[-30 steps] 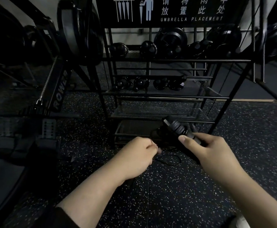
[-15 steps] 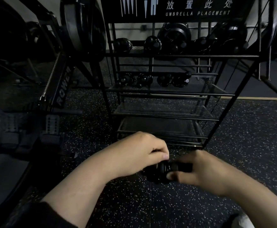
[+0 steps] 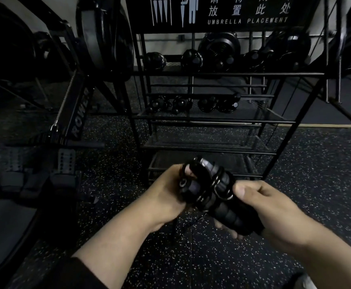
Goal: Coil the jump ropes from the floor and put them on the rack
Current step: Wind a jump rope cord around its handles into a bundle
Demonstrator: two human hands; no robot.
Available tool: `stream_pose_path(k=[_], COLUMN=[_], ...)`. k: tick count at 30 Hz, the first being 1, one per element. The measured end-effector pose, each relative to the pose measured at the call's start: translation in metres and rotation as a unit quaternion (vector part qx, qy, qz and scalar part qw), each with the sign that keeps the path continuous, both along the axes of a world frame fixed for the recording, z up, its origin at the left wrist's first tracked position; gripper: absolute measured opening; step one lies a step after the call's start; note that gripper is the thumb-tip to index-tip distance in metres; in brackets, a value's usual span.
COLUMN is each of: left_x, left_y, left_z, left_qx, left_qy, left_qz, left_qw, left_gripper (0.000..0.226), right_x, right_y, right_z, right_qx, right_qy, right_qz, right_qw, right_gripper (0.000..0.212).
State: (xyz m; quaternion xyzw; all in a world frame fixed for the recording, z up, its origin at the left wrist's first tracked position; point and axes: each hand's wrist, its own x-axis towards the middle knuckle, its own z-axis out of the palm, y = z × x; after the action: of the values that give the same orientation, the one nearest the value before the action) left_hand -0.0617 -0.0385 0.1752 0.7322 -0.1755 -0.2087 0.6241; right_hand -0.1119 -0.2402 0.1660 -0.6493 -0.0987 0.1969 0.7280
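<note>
A black jump rope (image 3: 210, 190) is held between both hands just in front of the black metal rack (image 3: 212, 119). Its two thick handles lie side by side with cord wound round them in several loops. My left hand (image 3: 166, 192) grips the handles' upper ends, with fingers under the cord loops. My right hand (image 3: 262, 207) grips the lower part of the handles, thumb on top. A short length of cord (image 3: 191, 222) hangs below the hands toward the floor. Several coiled black ropes (image 3: 193, 104) sit on the rack's middle shelf.
A rowing machine (image 3: 74, 113) stands at the left, close to the rack. Black weight plates (image 3: 218, 51) line the wall behind the rack. An "UMBRELLA PLACEMENT" sign (image 3: 222, 11) tops the rack. Speckled rubber floor (image 3: 316, 174) spreads around; the rack's two lower mesh shelves hold nothing.
The handles came down from beside the rack's bottom shelf into both hands. My left hand has left the loose cord on the floor and now grips the handles, with cord wound round them.
</note>
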Motion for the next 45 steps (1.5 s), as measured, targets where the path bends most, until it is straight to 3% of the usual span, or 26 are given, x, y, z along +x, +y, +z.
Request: stream_pose_path(k=[2,7,10,15,19,23,27,32,36,45], left_x=[-0.001,0.002,0.002,0.003,0.004,0.006,0.007,0.007,0.013,0.021], left_y=[-0.001,-0.011,-0.018,-0.020,-0.019,-0.016,-0.011,-0.006,0.001,0.014], left_z=[-0.007,-0.019,-0.026,-0.021,-0.018,-0.020,-0.016,-0.002,0.007,0.011], left_qx=[0.040,0.098,0.156,0.174,0.225,0.282,0.361,0.377,0.352,0.227], left_qy=[-0.017,0.063,0.011,0.001,-0.083,-0.136,-0.186,-0.242,-0.262,-0.218], left_qz=[0.030,0.023,0.041,0.036,0.016,0.021,0.018,-0.017,-0.071,-0.143], left_qw=[0.999,0.993,0.987,0.984,0.971,0.950,0.914,0.894,0.896,0.938], left_gripper=[0.049,0.030,0.028,0.035,0.037,0.040,0.023,0.017,0.015,0.002], right_x=[0.001,0.001,0.003,0.006,0.010,0.011,0.013,0.019,0.015,0.004], right_y=[0.002,0.003,0.003,0.000,-0.004,-0.003,-0.008,-0.009,-0.005,-0.006], right_z=[-0.001,0.001,0.000,-0.004,-0.002,-0.005,-0.009,-0.020,-0.023,-0.005], right_qx=[0.024,0.064,0.031,-0.007,-0.015,-0.136,-0.318,-0.476,-0.503,-0.407], right_qy=[0.011,0.066,0.081,0.091,0.084,0.026,-0.030,-0.036,-0.043,-0.067], right_qz=[-0.022,-0.113,-0.136,-0.211,-0.256,-0.265,-0.241,-0.179,-0.091,0.087], right_qw=[0.999,0.989,0.987,0.973,0.963,0.954,0.917,0.860,0.858,0.907], right_gripper=[0.056,0.062,0.055,0.029,0.021,0.012,0.023,0.023,0.020,0.030])
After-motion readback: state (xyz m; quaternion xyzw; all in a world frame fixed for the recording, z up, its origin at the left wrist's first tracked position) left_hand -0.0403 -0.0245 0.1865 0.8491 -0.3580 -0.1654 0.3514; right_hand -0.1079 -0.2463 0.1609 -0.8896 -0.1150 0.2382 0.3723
